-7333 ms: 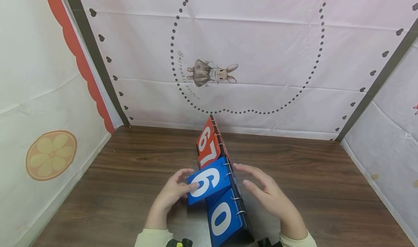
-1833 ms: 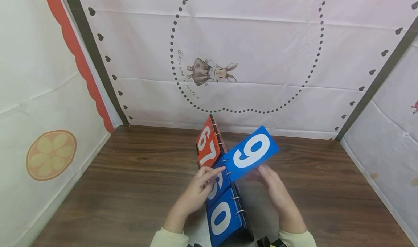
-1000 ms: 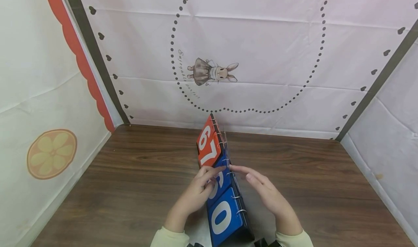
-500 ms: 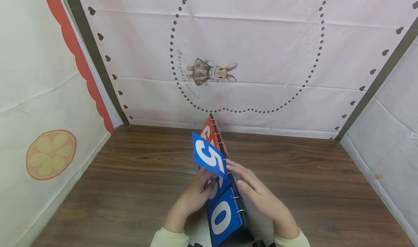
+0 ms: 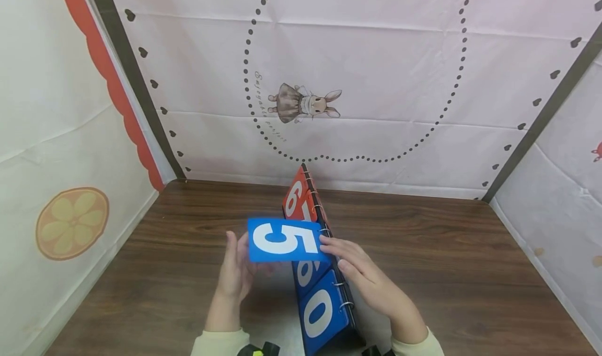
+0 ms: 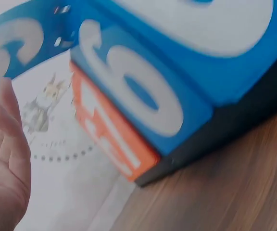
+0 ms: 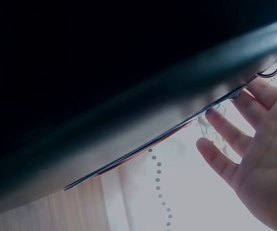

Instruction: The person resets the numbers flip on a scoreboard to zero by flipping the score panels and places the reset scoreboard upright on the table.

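A flip scoreboard with ringed number cards stands lengthwise on the table. Its blue card reading 5 sticks out to the left from the rings, partly over the red cards and another blue card. My left hand is by that card's outer edge, thumb up and fingers partly hidden behind it; the left wrist view shows the fingers extended. My right hand has its fingertips at the card's ringed edge, fingers extended. A blue 0 card lies flat on the near end.
The dark wooden table extends on both sides of the scoreboard. A white printed cloth hangs at the back, with cloth sides at left and right.
The blue 9 card has been flipped over to the right, and the 5 card came up and swung down leftward. My left hand moved left, off the scoreboard; my right fingertips moved onto the ringed edge.
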A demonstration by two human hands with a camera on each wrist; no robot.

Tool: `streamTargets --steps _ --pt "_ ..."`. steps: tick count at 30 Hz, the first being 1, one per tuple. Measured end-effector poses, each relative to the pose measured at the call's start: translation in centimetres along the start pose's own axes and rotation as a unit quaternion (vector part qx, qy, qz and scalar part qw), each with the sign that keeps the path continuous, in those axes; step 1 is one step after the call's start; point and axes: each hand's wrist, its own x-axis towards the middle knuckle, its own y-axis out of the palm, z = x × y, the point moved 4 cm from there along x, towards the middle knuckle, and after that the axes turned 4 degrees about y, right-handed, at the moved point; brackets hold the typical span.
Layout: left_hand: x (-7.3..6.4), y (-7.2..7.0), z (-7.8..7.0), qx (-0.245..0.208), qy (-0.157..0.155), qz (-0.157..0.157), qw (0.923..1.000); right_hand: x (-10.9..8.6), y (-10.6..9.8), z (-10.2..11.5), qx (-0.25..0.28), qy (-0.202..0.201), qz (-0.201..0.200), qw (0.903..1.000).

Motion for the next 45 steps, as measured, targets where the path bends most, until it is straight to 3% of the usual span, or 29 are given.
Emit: streamTargets --steps 4,6,9,12,15,20,26,33,41,45 --pt "-0.1 -0.6 -0.4 -0.042 -0.003 0.042 0.9983 0.0 0.0 0.0 -0.005 0.004 -0.003 1.0000" --pt "-0.1 -0.6 -0.7 -0.071 0.000 0.042 0.9966 0.0 0.0 0.0 -0.010 0.005 -0.005 0.9999" --pt "-0.1 -0.6 -1.1 -0.081 0.002 0.012 0.9966 0.0 0.0 0.1 -0.021 0.006 -0.008 0.9997" --pt "-0.1 -0.9 -1.3 -0.055 -0.009 -0.042 0.9976 0.0 0.0 0.1 -0.032 0.004 -0.009 0.9994" --pt "-0.2 -1.5 -1.3 -0.015 -0.040 -0.088 0.9952 0.0 -0.1 0.0 -0.035 0.003 -0.009 0.9994" --pt "-0.4 -2.9 -0.5 0.066 -0.115 -0.120 0.9840 -0.1 -0.8 -0.3 0.012 -0.003 -0.020 0.9997" --pt "-0.6 -4.2 1.5 0.161 -0.199 -0.102 0.9612 -0.4 -2.2 -1.0 0.029 -0.002 -0.055 0.9981" --pt "-0.8 -4.3 3.3 0.227 -0.240 -0.099 0.9386 -0.5 -2.9 -1.7 0.021 0.007 -0.072 0.9972" --pt "-0.7 -3.7 4.0 0.249 -0.238 -0.079 0.9355 -0.6 -3.0 -1.9 0.016 0.037 -0.078 0.9962" --pt "-0.5 -2.8 4.6 0.278 -0.233 -0.063 0.9297 -0.7 -3.1 -2.1 0.016 0.051 -0.077 0.9956"
